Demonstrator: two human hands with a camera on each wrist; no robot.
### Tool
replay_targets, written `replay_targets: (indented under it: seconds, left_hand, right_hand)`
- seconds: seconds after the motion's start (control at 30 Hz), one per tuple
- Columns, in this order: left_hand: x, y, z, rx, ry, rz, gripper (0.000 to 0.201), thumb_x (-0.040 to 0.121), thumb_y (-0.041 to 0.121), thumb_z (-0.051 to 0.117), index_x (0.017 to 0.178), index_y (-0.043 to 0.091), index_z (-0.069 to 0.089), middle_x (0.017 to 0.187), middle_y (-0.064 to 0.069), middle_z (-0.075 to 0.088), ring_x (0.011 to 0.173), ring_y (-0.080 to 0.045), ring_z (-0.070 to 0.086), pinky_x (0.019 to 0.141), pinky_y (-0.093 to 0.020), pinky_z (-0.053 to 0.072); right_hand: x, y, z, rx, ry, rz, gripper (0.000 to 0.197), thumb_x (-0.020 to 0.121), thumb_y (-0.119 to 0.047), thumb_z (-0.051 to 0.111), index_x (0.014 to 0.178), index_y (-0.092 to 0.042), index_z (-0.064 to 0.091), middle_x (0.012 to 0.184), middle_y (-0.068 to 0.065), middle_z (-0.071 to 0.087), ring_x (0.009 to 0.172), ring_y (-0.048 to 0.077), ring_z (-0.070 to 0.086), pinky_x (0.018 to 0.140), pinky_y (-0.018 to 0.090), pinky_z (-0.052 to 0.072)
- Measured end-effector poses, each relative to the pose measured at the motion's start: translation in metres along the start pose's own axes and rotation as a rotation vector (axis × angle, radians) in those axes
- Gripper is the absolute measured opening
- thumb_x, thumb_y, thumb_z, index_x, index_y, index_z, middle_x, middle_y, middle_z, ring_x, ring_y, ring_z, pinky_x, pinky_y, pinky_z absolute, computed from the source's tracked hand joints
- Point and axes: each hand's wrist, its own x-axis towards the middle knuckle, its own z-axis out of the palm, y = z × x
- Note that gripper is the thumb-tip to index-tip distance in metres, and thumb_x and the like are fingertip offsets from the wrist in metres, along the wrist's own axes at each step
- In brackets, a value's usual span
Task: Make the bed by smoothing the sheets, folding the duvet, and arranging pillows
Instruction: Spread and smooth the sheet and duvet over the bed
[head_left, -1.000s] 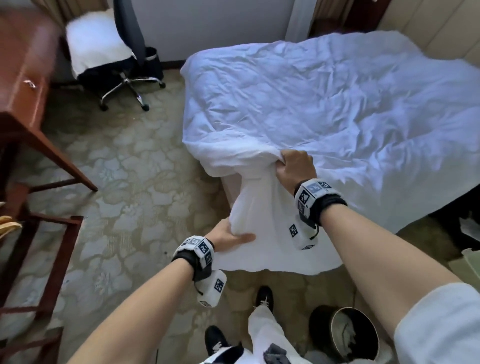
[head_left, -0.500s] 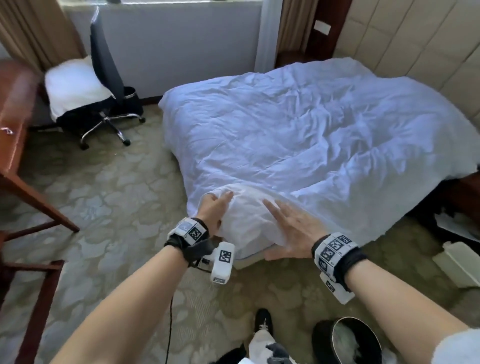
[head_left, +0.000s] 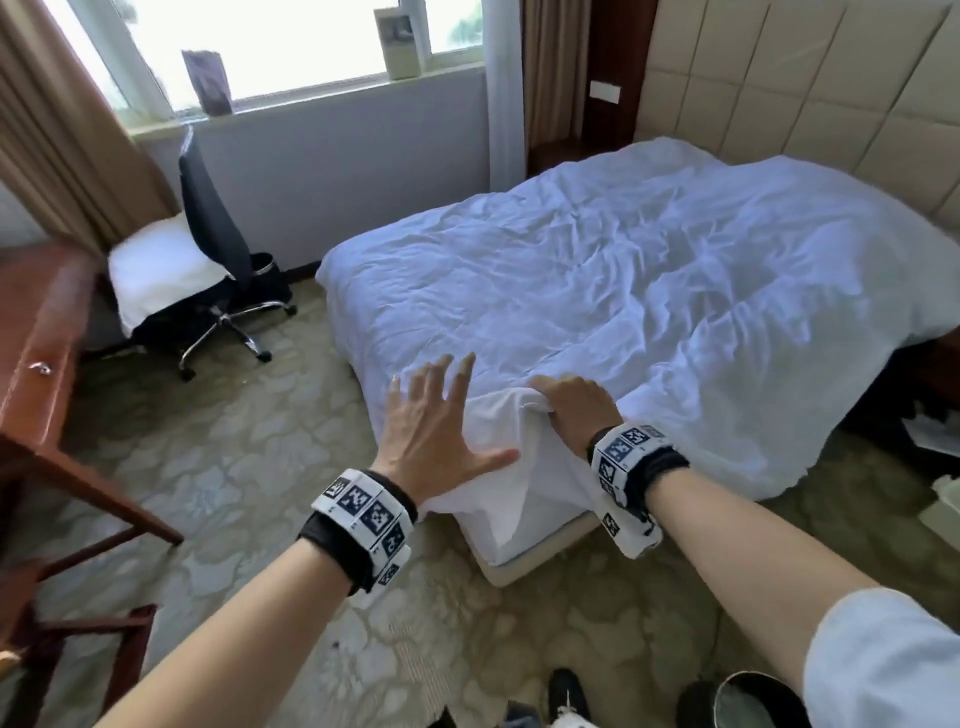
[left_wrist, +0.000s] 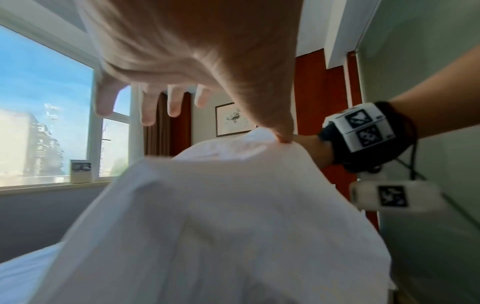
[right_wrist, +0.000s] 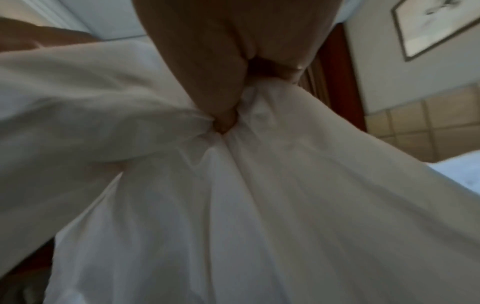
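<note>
A wrinkled white duvet covers the bed. At the bed's near corner, a fold of the white fabric stands raised above the mattress edge. My right hand grips a bunch of that fabric on top of the corner; in the right wrist view the thumb pinches gathered cloth. My left hand is to the left of the fold with its fingers spread and straight. Only its thumb touches the cloth. A white pillow lies on the office chair.
A wooden desk stands on the left with patterned carpet between it and the bed. A padded headboard lines the right wall. A dark round bin sits by my feet. Papers lie on the floor at the far right.
Half a second ago both hands lay flat on the corner fabric. Now my right hand has closed on the cloth and my left has spread open. The view has tilted up toward the window.
</note>
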Motion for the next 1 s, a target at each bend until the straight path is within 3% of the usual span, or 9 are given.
replay_targets:
  seconds: [0.07,0.1,0.2,0.27,0.37,0.5,0.73,0.87,1.0]
  left_hand:
    - [0.016,0.019,0.0,0.043,-0.112,0.007,0.121,0.059,0.09,0.047,0.153,0.022,0.011,0.153,-0.005,0.031,0.141,-0.028,0.03,0.113,-0.059,0.018]
    - [0.025,0.029,0.0,0.069,-0.17,-0.008,0.115,0.063,0.082,0.052,0.151,0.018,0.016,0.146,-0.007,0.042,0.135,-0.029,0.039,0.109,-0.057,0.025]
    - [0.054,0.049,-0.002,0.148,-0.25,-0.068,0.05,0.082,0.034,0.059,0.126,0.012,0.048,0.113,-0.01,0.063,0.108,-0.033,0.06,0.084,-0.04,0.044]
    - [0.07,0.055,-0.005,0.204,-0.242,-0.079,0.024,0.087,0.016,0.054,0.11,0.01,0.059,0.109,-0.012,0.063,0.104,-0.035,0.061,0.079,-0.038,0.046]
    - [0.091,0.06,-0.011,0.161,-0.194,-0.088,0.02,0.086,0.017,0.058,0.104,0.01,0.063,0.106,-0.013,0.063,0.1,-0.036,0.062,0.078,-0.039,0.048]
    - [0.109,0.054,-0.02,0.108,-0.103,-0.146,0.017,0.082,0.017,0.058,0.094,0.017,0.07,0.094,-0.012,0.067,0.093,-0.037,0.064,0.072,-0.036,0.046]
    - [0.122,0.016,-0.034,-0.01,-0.007,-0.394,0.021,0.074,0.012,0.054,0.084,0.019,0.071,0.085,-0.012,0.066,0.087,-0.04,0.063,0.075,-0.041,0.049]
    - [0.141,0.021,-0.009,0.177,-0.181,-0.374,0.038,0.081,0.017,0.052,0.119,0.014,0.049,0.115,-0.013,0.061,0.109,-0.037,0.059,0.091,-0.043,0.042]
    - [0.16,0.059,0.032,0.1,-0.343,-0.211,0.096,0.076,0.064,0.058,0.15,0.022,0.015,0.139,-0.005,0.045,0.13,-0.028,0.042,0.108,-0.054,0.028]
  right_hand:
    - [0.014,-0.004,-0.005,0.013,0.005,-0.061,0.031,0.092,-0.01,0.05,0.119,-0.023,0.059,0.102,0.011,0.063,0.099,0.035,0.062,0.084,0.04,0.049]
    - [0.02,-0.005,-0.008,0.032,0.002,-0.086,0.031,0.091,-0.009,0.05,0.117,-0.021,0.06,0.102,0.012,0.064,0.099,0.035,0.062,0.084,0.04,0.049]
    - [0.03,0.0,-0.012,0.074,0.006,-0.142,0.026,0.09,-0.01,0.05,0.112,-0.018,0.061,0.1,0.013,0.065,0.098,0.035,0.062,0.083,0.039,0.047]
    - [0.031,0.011,-0.01,0.099,0.009,-0.149,0.022,0.091,-0.013,0.052,0.11,-0.016,0.06,0.098,0.014,0.064,0.096,0.036,0.062,0.079,0.039,0.047]
    - [0.027,0.032,-0.003,0.208,0.034,-0.102,0.02,0.091,-0.032,0.057,0.106,-0.019,0.058,0.092,0.011,0.062,0.09,0.036,0.062,0.071,0.038,0.045]
    - [0.024,0.073,0.008,0.156,-0.127,0.023,0.053,0.083,-0.044,0.067,0.127,-0.027,0.043,0.111,0.008,0.064,0.102,0.031,0.061,0.081,0.04,0.047]
    - [0.045,0.138,0.015,0.151,-0.136,0.209,0.009,0.092,-0.018,0.049,0.091,-0.014,0.057,0.1,0.018,0.066,0.098,0.039,0.063,0.077,0.04,0.048]
    - [0.069,0.143,-0.004,0.233,-0.003,0.213,0.015,0.091,-0.013,0.046,0.103,-0.013,0.056,0.102,0.02,0.065,0.097,0.042,0.061,0.079,0.042,0.048]
    - [0.102,0.14,-0.022,0.171,-0.002,0.114,0.008,0.092,-0.015,0.045,0.095,-0.011,0.051,0.101,0.021,0.065,0.096,0.041,0.061,0.077,0.041,0.046]
